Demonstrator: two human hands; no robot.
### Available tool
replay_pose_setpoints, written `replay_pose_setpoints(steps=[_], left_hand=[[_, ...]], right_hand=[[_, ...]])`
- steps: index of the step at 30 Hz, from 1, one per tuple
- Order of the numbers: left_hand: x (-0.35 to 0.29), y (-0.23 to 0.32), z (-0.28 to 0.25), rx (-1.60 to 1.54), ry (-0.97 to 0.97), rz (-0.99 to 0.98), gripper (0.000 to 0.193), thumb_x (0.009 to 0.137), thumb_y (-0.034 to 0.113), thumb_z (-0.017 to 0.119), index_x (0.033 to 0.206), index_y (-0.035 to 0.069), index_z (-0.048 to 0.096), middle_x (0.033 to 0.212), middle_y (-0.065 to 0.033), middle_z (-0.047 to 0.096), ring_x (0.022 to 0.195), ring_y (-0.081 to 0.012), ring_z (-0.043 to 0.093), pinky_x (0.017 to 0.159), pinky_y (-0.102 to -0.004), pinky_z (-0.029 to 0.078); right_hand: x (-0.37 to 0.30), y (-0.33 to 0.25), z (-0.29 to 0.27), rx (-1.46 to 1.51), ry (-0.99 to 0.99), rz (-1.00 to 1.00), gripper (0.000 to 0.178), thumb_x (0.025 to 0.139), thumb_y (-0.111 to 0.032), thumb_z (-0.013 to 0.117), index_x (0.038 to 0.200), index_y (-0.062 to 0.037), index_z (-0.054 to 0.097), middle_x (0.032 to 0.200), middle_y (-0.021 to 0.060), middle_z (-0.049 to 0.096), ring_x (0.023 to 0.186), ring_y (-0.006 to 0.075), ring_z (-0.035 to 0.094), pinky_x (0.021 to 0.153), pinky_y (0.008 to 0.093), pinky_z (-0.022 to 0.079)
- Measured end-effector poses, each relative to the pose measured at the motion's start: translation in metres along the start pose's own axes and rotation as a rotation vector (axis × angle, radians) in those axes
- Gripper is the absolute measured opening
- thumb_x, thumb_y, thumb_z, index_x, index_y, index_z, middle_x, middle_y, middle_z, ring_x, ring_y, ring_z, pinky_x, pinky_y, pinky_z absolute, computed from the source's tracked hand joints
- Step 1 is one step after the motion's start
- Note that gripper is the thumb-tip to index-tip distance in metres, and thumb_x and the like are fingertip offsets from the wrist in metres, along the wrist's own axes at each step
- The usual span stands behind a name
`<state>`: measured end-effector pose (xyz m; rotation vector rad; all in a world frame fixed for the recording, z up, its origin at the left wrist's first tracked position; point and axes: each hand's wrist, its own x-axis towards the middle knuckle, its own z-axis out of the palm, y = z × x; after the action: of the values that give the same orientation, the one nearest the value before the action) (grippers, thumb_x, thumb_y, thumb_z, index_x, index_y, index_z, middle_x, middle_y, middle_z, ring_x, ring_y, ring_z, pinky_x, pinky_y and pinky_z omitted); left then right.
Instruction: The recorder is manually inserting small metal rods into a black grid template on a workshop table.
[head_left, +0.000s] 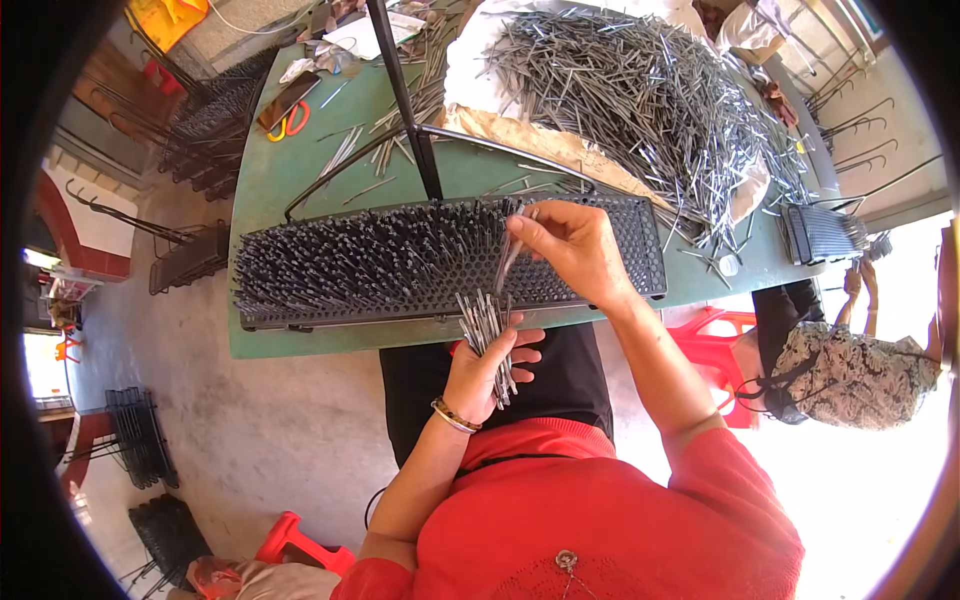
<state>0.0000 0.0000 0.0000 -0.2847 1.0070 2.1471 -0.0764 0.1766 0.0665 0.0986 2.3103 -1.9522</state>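
A long black perforated rack point(645, 245) lies along the near edge of the green table. Its left and middle holes bristle with upright dark metal rods point(345, 255), while many holes at the right show bare. Below the rack's front edge, my left hand point(480, 375) is wrapped round a loose bundle of thin metal rods point(482, 322), its fingertips partly spread. My right hand point(580, 245) is over the right part of the rack, thumb and forefinger pinching a thin metal rod point(505, 262) that points downward. Whether it pinches more than one is blurred.
A large heap of metal rods point(640, 100) sits on torn sacking at the back. Orange-handled scissors point(290, 120) lie at the far left. A black metal frame point(415, 120) rises behind the rack. At the right, another person point(850, 370) is beside a smaller filled rack point(820, 235).
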Motion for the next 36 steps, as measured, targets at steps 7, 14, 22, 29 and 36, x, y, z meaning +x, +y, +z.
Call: replay_pose_setpoints(steps=[7,14,22,29,36], left_hand=[[0.001,0.0,-0.004,0.025,0.024,0.011,0.033,0.092,0.015,0.057,0.121,0.002,0.05,0.104,-0.0183,0.066,0.076,-0.0159,0.066,0.059,-0.0262,0.054],[-0.002,0.0,-0.005,0.005,0.062,-0.011,0.028,0.091,0.012,0.056,0.116,0.0,0.053,0.102,-0.0176,0.066,0.08,-0.0168,0.066,0.065,-0.0282,0.055],[-0.004,0.005,-0.003,0.006,0.0,-0.007,0.025,0.092,0.01,0.054,0.113,-0.002,0.054,0.104,-0.0194,0.064,0.088,-0.0221,0.066,0.075,-0.0327,0.056],[-0.004,0.005,-0.005,0.029,-0.026,-0.009,0.024,0.093,0.01,0.053,0.114,-0.003,0.054,0.104,-0.0193,0.064,0.091,-0.0238,0.065,0.076,-0.0348,0.056],[-0.003,0.0,-0.007,-0.003,-0.043,-0.05,0.025,0.094,0.011,0.051,0.114,-0.004,0.053,0.106,-0.0201,0.063,0.093,-0.0263,0.065,0.081,-0.0386,0.055]], right_hand=[[0.013,0.01,0.023,-0.082,0.178,-0.315,0.018,0.086,-0.016,0.069,0.094,-0.0002,0.067,0.078,0.0025,0.066,0.07,0.005,0.056,0.063,0.0218,0.047],[0.016,0.014,0.027,-0.245,0.123,-0.487,0.016,0.083,-0.013,0.069,0.094,-0.0011,0.067,0.09,0.0085,0.069,0.08,0.0172,0.065,0.071,0.0286,0.051],[0.015,0.013,0.031,-0.519,0.135,-0.684,0.018,0.079,-0.012,0.071,0.095,-0.0062,0.068,0.086,0.0089,0.067,0.084,0.0266,0.063,0.075,0.0357,0.048],[0.017,0.025,0.034,-0.604,0.098,-0.935,0.023,0.076,-0.011,0.07,0.098,-0.0046,0.065,0.091,0.0087,0.064,0.08,0.0257,0.06,0.071,0.0349,0.045],[0.009,0.02,0.033,-0.809,0.2,-0.904,0.027,0.076,-0.013,0.071,0.101,-0.0036,0.066,0.096,0.0102,0.061,0.083,0.0273,0.059,0.073,0.035,0.046]])
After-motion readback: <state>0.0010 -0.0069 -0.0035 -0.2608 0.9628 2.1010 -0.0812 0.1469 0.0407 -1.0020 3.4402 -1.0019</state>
